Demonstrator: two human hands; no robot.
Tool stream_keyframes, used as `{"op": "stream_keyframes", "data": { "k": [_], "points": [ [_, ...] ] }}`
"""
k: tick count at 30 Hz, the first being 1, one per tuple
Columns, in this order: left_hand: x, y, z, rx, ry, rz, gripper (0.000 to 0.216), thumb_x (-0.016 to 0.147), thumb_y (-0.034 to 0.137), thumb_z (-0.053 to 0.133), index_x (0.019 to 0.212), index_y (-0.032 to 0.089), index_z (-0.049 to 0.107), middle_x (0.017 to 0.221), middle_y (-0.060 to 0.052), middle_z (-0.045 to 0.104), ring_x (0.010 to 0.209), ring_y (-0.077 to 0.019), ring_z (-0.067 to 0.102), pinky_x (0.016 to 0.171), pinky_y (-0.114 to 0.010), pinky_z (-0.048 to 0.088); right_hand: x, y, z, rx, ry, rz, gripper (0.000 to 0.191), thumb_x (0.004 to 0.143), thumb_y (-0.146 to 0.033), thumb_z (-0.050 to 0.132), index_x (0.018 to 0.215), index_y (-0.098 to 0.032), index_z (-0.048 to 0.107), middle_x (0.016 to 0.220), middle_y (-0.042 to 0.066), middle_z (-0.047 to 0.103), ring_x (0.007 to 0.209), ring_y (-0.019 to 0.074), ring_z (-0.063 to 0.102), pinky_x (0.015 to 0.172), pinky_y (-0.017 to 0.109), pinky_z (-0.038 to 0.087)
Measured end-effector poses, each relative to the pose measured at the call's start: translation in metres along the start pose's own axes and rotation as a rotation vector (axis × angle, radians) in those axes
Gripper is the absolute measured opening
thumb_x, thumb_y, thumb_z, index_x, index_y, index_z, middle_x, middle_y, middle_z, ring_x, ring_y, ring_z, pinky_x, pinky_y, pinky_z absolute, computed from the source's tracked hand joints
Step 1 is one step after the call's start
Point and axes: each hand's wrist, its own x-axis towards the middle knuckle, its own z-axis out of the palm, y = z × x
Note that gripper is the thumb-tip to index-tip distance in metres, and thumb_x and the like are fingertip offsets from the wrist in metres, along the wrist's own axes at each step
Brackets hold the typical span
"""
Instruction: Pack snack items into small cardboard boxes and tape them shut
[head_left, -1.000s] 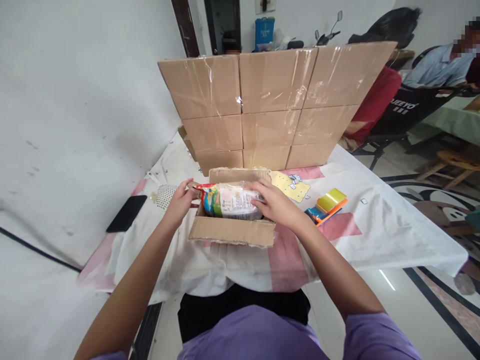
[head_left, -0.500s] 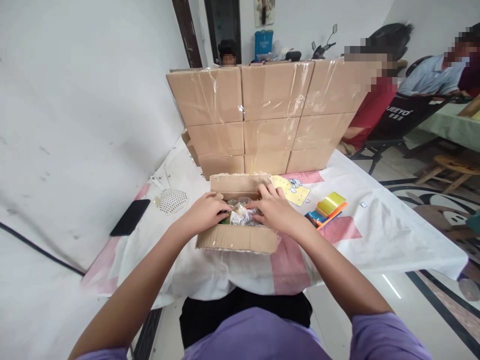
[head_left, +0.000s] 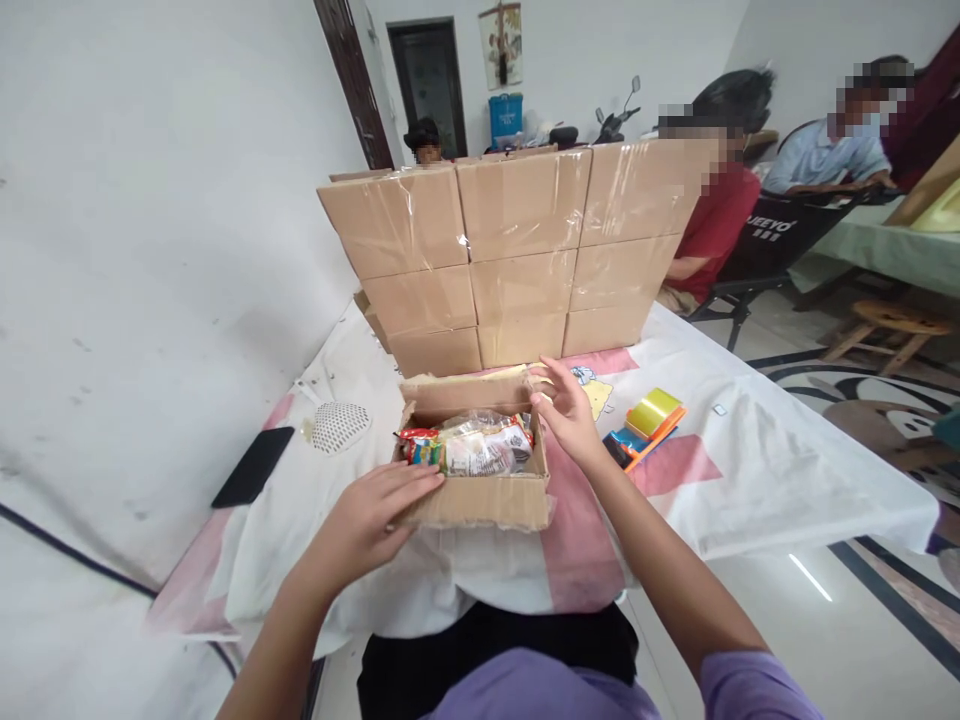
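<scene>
A small open cardboard box (head_left: 480, 500) sits on the table's near edge, with crinkly snack packets (head_left: 472, 447) lying inside it. My left hand (head_left: 367, 520) is open, its fingers stretched flat against the box's near left flap. My right hand (head_left: 566, 410) hovers open at the box's far right corner, fingers spread near the back flap, holding nothing.
A wall of taped cardboard boxes (head_left: 517, 250) stands behind the open box. A tape dispenser (head_left: 645, 425) lies to the right on the cloth-covered table (head_left: 750, 460). A black phone (head_left: 251, 465) and a white mesh object (head_left: 337, 425) lie left. People sit at the back right.
Both hands came off the packets, which have settled into the box. My left hand drew back to the near flap and my right hand lifted to the far right corner.
</scene>
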Motion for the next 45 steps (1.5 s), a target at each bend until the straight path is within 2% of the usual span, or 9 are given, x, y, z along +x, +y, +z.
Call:
{"op": "stream_keyframes", "data": {
  "k": [3, 7, 14, 22, 25, 29, 33, 37, 45],
  "points": [
    [0.018, -0.008, -0.001, -0.033, 0.197, -0.160, 0.019, 0.095, 0.029, 0.062, 0.112, 0.023, 0.069, 0.102, -0.005, 0.077, 0.092, -0.0201, 0.072, 0.082, -0.032, 0.057, -0.011, -0.005, -0.004, -0.013, -0.091, -0.058, 0.044, 0.097, -0.044, 0.063, 0.138, -0.031, 0.056, 0.113, 0.007, 0.074, 0.103, 0.0229, 0.070, 0.094, 0.042, 0.054],
    [0.051, -0.009, 0.003, 0.167, 0.287, -0.332, 0.031, 0.095, 0.036, 0.061, 0.119, 0.018, 0.066, 0.113, -0.013, 0.069, 0.106, -0.0282, 0.065, 0.093, -0.043, 0.053, -0.018, -0.008, -0.014, -0.163, -0.250, -0.173, 0.034, 0.103, -0.049, 0.049, 0.114, -0.026, 0.072, 0.109, 0.009, 0.076, 0.112, 0.0274, 0.068, 0.102, 0.049, 0.048],
    [0.082, -0.001, 0.023, 0.283, -0.041, -0.057, 0.045, 0.106, 0.023, 0.031, 0.144, 0.026, 0.056, 0.153, -0.005, 0.054, 0.145, -0.0247, 0.044, 0.123, -0.052, 0.025, -0.015, -0.012, -0.016, -0.309, -0.343, -0.286, 0.041, 0.103, -0.054, 0.044, 0.100, -0.025, 0.072, 0.104, 0.009, 0.075, 0.111, 0.0282, 0.066, 0.103, 0.051, 0.045],
    [0.056, -0.011, 0.050, 0.274, -0.164, -0.024, 0.080, 0.094, 0.068, 0.049, 0.160, 0.027, 0.033, 0.159, -0.010, 0.045, 0.146, -0.0352, 0.043, 0.119, -0.057, 0.031, -0.025, -0.018, -0.005, -0.392, -0.258, -0.344, 0.033, 0.105, -0.041, 0.043, 0.095, -0.024, 0.070, 0.099, 0.006, 0.078, 0.113, 0.0224, 0.068, 0.105, 0.043, 0.047],
    [0.060, -0.023, 0.067, 0.307, -0.119, 0.018, 0.079, 0.094, 0.071, 0.043, 0.159, 0.028, 0.036, 0.156, -0.011, 0.049, 0.142, -0.0407, 0.047, 0.117, -0.065, 0.027, -0.041, -0.026, -0.010, -0.573, -0.096, -0.325, 0.022, 0.102, -0.035, 0.050, 0.102, -0.024, 0.069, 0.110, 0.006, 0.076, 0.118, 0.0224, 0.065, 0.108, 0.043, 0.043],
    [0.071, -0.017, 0.079, 0.339, -0.081, -0.004, 0.073, 0.098, 0.068, 0.027, 0.153, 0.025, 0.049, 0.154, -0.017, 0.050, 0.140, -0.0455, 0.046, 0.107, -0.064, 0.040, -0.077, -0.036, -0.041, -0.779, 0.458, -0.334, 0.012, 0.095, -0.026, 0.055, 0.100, -0.023, 0.066, 0.107, 0.007, 0.069, 0.109, 0.0244, 0.062, 0.102, 0.046, 0.042],
    [0.073, -0.004, 0.081, 0.353, -0.009, 0.011, 0.072, 0.101, 0.064, 0.018, 0.149, 0.026, 0.055, 0.158, -0.015, 0.046, 0.148, -0.0466, 0.034, 0.113, -0.073, 0.026, -0.095, -0.023, -0.093, -0.687, 0.894, -0.007, 0.016, 0.088, -0.036, 0.059, 0.090, -0.024, 0.049, 0.097, 0.004, 0.057, 0.095, 0.0215, 0.057, 0.089, 0.040, 0.047],
    [0.073, -0.009, 0.085, 0.278, 0.029, 0.040, 0.069, 0.098, 0.066, 0.032, 0.152, 0.028, 0.051, 0.158, -0.008, 0.048, 0.147, -0.0462, 0.035, 0.112, -0.067, 0.036, -0.088, 0.005, -0.125, -0.468, 0.793, 0.321, 0.031, 0.077, -0.046, 0.065, 0.084, -0.025, 0.042, 0.083, 0.000, 0.055, 0.075, 0.0183, 0.058, 0.072, 0.033, 0.051],
    [0.089, -0.005, 0.071, 0.215, -0.112, -0.131, 0.059, 0.099, 0.058, 0.042, 0.153, 0.034, 0.046, 0.155, -0.003, 0.051, 0.145, -0.0395, 0.044, 0.103, -0.056, 0.052, -0.067, 0.019, -0.124, -0.529, 0.580, 0.373, 0.031, 0.074, -0.050, 0.066, 0.068, -0.023, 0.050, 0.062, -0.003, 0.055, 0.063, 0.0178, 0.054, 0.059, 0.028, 0.042]
  ]
}}
